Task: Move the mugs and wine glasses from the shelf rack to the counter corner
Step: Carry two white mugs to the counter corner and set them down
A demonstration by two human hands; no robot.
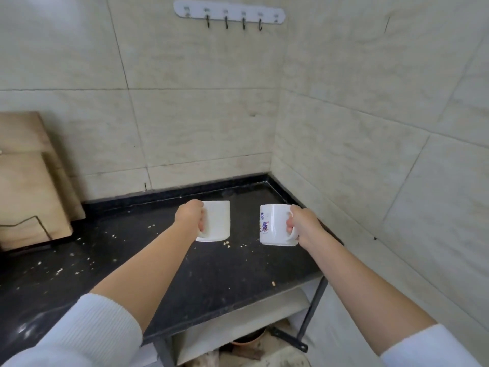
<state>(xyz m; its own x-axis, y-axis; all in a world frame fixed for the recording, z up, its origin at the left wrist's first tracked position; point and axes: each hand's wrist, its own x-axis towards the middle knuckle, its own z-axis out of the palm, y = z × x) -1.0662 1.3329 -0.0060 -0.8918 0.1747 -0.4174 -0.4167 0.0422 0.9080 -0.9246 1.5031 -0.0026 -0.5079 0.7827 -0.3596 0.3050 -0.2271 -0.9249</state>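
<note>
head view: left hand (191,215) grips the plain mug (215,221) by its handle, right hand (304,225) the printed mug (274,225), both just over the counter (185,274) corner; best lowered level, gently.

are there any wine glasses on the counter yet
No, the black counter shows only crumbs and wooden boards, while the left hand and right hand each hold a white mug by its handle.
</note>
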